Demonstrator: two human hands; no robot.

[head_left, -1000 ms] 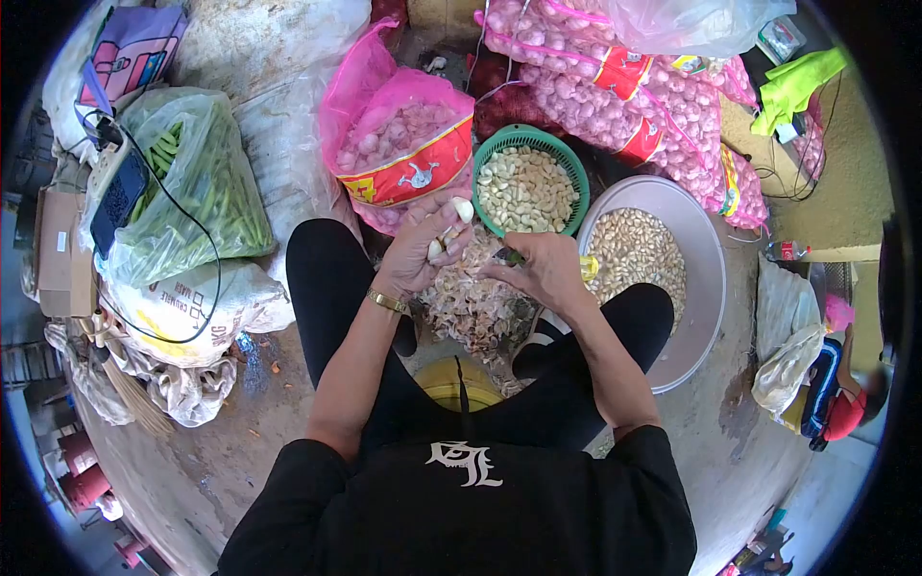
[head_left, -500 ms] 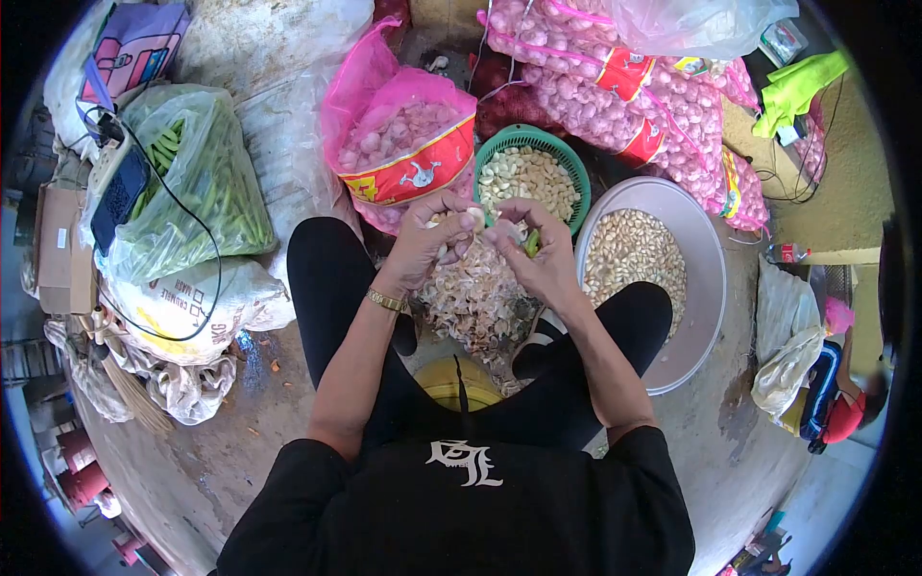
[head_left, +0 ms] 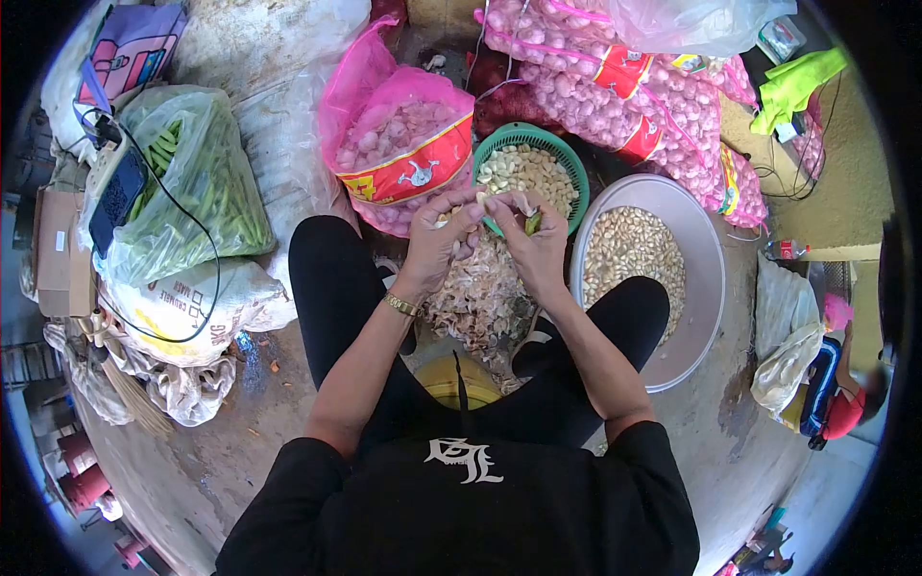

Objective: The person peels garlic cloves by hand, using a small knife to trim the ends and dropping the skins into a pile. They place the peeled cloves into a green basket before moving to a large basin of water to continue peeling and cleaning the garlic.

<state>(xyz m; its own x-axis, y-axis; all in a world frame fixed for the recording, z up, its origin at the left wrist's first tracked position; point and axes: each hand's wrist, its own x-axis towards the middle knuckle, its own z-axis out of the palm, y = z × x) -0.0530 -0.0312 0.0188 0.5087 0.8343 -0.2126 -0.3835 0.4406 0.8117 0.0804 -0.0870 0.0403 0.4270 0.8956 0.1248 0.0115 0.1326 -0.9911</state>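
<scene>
Concrete floor surrounds you; your left hand and right hand meet, fingers pinched on a pale garlic clove over papery skins, the green basket just beyond.

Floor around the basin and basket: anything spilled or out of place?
Loose garlic skins lie heaped between the feet with no container visible around them, so they look spilled, though probably just peeling waste. The basin and green basket look upright, cloves inside.

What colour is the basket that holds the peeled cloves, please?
The basket is green, showing best in the head view.
</scene>
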